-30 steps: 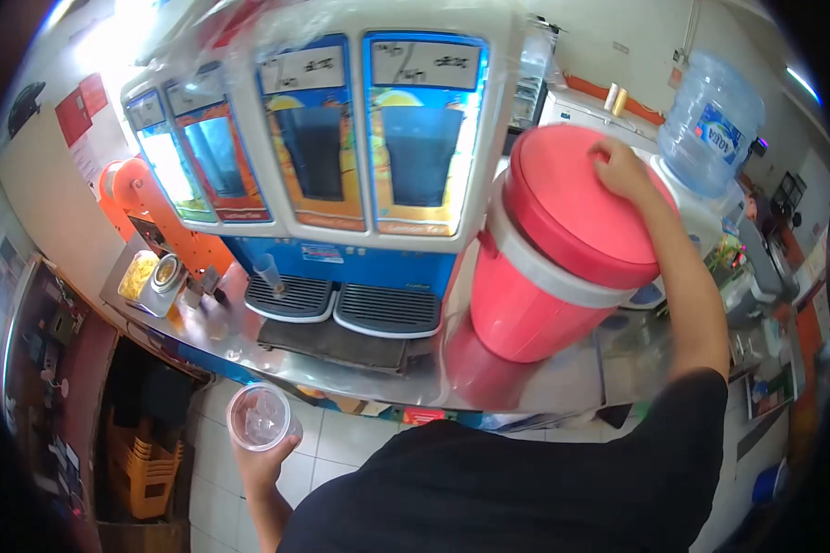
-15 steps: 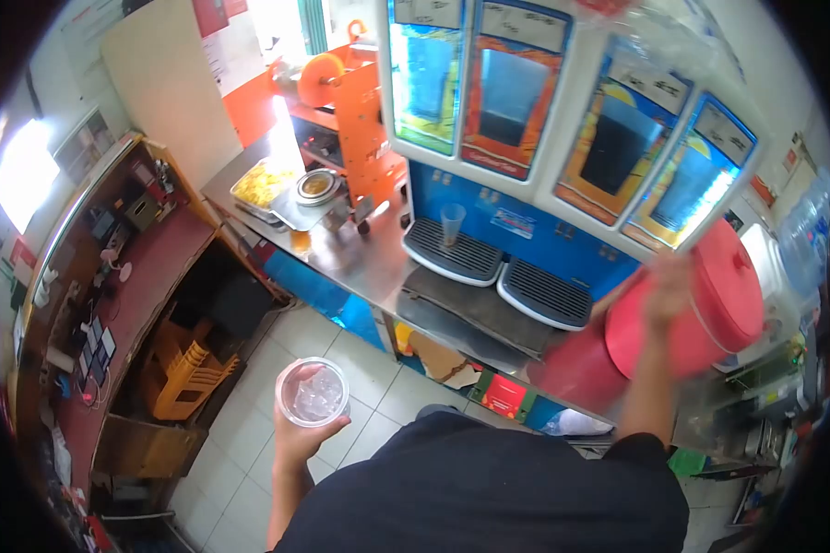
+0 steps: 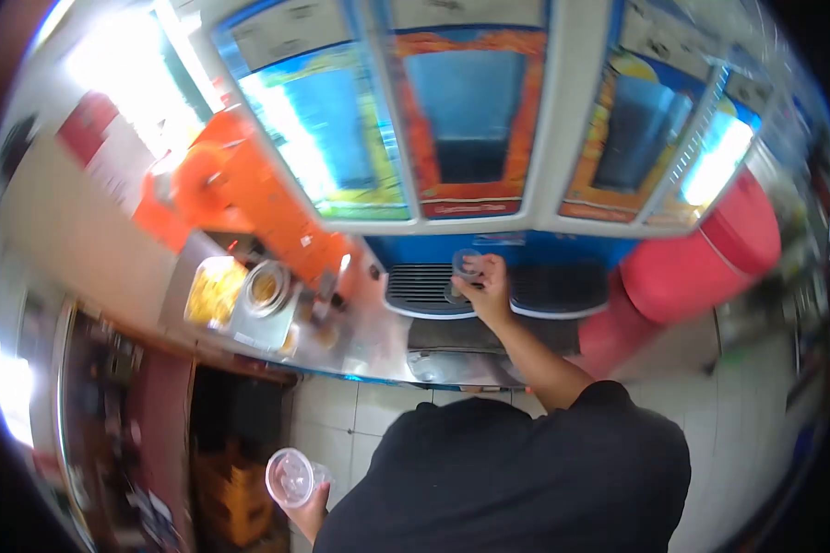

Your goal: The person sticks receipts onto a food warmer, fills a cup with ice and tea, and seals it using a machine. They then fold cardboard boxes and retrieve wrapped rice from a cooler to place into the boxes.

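A clear plastic cup (image 3: 289,477) with ice in it is in my left hand (image 3: 313,512), low at the left of the view. The fingers are closed around its side. My right hand (image 3: 489,289) reaches forward over the drip tray (image 3: 417,289) of the drink dispenser (image 3: 537,207). Its fingers are around a second clear cup (image 3: 467,263), whose contents I cannot make out. Behind that cup is the dispenser's blue front.
A red lidded drum (image 3: 687,276) stands right of the dispenser. Left on the metal counter are a tray of yellow food (image 3: 216,291), a round metal-rimmed container (image 3: 266,288) and an orange machine (image 3: 277,212). A yellow-orange plastic stool or crate (image 3: 233,502) is at lower left.
My right hand has moved left from the red drum to the cup on the drip tray and taken hold of it. My left hand with the ice cup appears lower. The view has turned.
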Tool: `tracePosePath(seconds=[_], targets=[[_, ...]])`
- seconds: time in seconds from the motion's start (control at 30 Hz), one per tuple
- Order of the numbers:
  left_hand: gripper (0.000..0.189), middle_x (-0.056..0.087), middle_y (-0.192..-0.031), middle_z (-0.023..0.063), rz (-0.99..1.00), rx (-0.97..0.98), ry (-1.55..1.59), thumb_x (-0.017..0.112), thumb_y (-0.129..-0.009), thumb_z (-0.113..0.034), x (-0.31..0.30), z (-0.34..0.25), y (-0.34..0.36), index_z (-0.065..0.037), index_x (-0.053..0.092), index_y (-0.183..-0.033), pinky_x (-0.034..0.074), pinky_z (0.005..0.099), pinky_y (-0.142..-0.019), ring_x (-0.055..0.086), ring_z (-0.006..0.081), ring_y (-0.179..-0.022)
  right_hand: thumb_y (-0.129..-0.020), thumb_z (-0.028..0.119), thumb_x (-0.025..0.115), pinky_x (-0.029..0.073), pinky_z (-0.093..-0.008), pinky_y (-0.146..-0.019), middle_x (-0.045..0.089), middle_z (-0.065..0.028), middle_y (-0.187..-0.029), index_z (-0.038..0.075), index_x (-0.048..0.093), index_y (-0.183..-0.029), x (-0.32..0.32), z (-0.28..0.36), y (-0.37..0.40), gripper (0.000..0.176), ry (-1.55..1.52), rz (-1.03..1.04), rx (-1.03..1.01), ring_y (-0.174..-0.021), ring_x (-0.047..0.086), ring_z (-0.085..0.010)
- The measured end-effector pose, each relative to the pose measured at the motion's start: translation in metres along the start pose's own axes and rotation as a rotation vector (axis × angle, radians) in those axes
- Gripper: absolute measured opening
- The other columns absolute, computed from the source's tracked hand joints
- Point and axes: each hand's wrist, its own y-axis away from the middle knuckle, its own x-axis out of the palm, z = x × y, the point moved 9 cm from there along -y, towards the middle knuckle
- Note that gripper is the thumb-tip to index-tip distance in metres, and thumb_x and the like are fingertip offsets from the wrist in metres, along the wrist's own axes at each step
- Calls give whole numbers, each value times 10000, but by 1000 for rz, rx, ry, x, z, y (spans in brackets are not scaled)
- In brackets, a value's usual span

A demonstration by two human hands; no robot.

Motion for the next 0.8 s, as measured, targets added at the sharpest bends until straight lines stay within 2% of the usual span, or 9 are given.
tracePosePath(seconds=[0.13,0.2,0.3,0.33,0.37,0.47,0.53,0.67,0.8], targets=[[941,457,-1253,91,227,72,-52,851,-539,-172,41,-4,-86,-14,364,-1328,351,349,-1008,451,219,-1171,-766,33,741,521,-329,-750,528,-101,-1114,47,391,-1129,-143,68,14,504,-101,-456,-119,-895,581,-169],[948,455,-1257,93,290,109,-59,853,-538,-176,58,-6,-115,-15,360,-1332,346,351,-1011,448,221,-1175,-791,4,708,495,-329,-815,512,-109,-1166,43,391,-1151,-195,100,12,481,104,-604,-222,-970,563,-176],[959,452,-1263,95,355,156,-65,856,-537,-182,82,-13,-144,-15,354,-1337,340,354,-1015,443,224,-1182,-791,-9,695,458,-321,-869,510,-106,-1185,31,391,-1202,-232,104,-4,513,253,-701,-227,-1059,530,-181],[963,451,-1265,96,368,172,-66,856,-537,-184,90,-18,-151,-15,352,-1339,337,355,-1017,441,225,-1184,-791,-9,695,458,-321,-869,510,-106,-1185,31,391,-1202,-237,105,-6,513,270,-717,-230,-1059,530,-181],[1028,439,-1287,108,374,80,41,877,-519,-214,108,-32,-151,-17,321,-1361,314,361,-1031,428,234,-1202,-786,-25,681,447,-319,-881,507,-105,-1199,24,390,-1225,-234,105,-13,529,320,-710,-195,-1083,518,-183],[1089,429,-1293,112,488,143,0,895,-498,-242,131,-36,-165,-17,294,-1378,309,364,-1033,424,238,-1204,-762,-59,647,438,-321,-909,503,-97,-1220,18,401,-1261,-228,114,-25,561,271,-726,-197,-1115,512,-186],[1128,439,-1282,111,483,105,36,908,-472,-258,135,-22,-169,-14,287,-1382,306,359,-1039,420,239,-1210,-757,-63,638,435,-329,-929,501,-87,-1232,35,400,-1276,-226,119,-24,580,319,-716,-169,-1143,507,-193],[1087,441,-1283,113,625,111,-9,889,-479,-237,151,4,-180,-8,307,-1368,300,355,-1047,417,236,-1215,-763,-62,636,437,-337,-933,502,-79,-1228,52,394,-1297,-226,117,-22,597,374,-716,-163,-1145,511,-194],[1048,441,-1283,113,695,163,-125,870,-486,-230,158,1,-181,-3,328,-1354,302,357,-1049,420,233,-1214,-753,-48,668,449,-332,-900,517,-68,-1177,43,429,-1218,-231,112,-23,530,299,-733,-218,-1074,532,-188]])
